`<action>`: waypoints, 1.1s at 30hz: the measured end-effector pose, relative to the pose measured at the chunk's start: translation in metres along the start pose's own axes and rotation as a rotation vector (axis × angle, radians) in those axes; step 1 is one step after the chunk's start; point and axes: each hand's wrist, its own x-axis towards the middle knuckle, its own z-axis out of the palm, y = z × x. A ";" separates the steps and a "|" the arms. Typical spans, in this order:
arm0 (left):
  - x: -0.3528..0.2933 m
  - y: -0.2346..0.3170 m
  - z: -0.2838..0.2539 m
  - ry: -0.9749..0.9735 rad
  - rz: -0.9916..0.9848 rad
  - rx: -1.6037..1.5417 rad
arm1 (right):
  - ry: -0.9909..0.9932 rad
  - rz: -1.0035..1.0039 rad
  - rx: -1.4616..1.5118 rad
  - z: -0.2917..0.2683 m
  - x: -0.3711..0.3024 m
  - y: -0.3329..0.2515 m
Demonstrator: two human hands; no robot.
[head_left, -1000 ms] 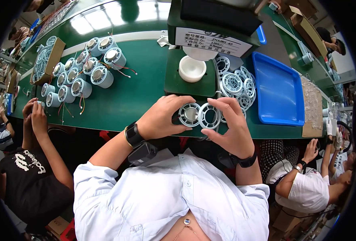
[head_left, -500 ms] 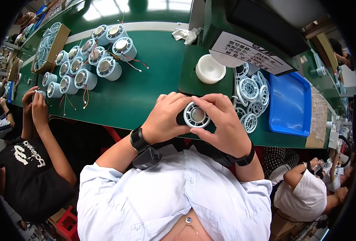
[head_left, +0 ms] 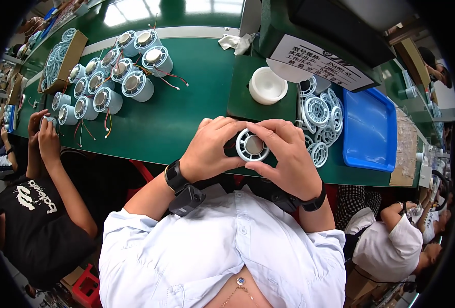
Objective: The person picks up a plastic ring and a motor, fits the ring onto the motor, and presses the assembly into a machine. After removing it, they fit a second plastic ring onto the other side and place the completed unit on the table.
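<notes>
Between my two hands, over the front edge of the green table, is a round light-blue motor housing (head_left: 252, 145) with a slotted ring and a silver disc at its centre. My left hand (head_left: 209, 146) grips it from the left, thumb and forefinger on the rim. My right hand (head_left: 289, 156) curls round the other side, its thumb at the lower rim. Just beyond my hands stands a white round cup-shaped fixture (head_left: 268, 86) on the base of a dark green press (head_left: 309, 41). Loose light-blue slotted rings (head_left: 318, 114) lie piled right of that base.
Several light-blue motor housings (head_left: 108, 99) with thin wires stand at the left. Behind them is a cardboard box (head_left: 73, 61) of rings. A blue tray (head_left: 370, 131) lies at the right, a white cloth (head_left: 236, 43) at the back. A co-worker's hands (head_left: 45, 133) work at the far left.
The housing in my hands has shifted very slightly to the right and its face has turned a little. Both hands keep their hold.
</notes>
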 end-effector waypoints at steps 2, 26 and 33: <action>0.000 0.000 0.001 0.009 0.003 0.017 | 0.004 0.002 0.012 -0.001 -0.001 0.001; 0.000 0.000 0.003 0.035 0.019 0.031 | 0.046 0.077 -0.013 0.005 -0.008 -0.002; 0.012 0.008 -0.013 0.088 0.114 -0.058 | 0.280 0.125 0.138 -0.014 -0.037 0.019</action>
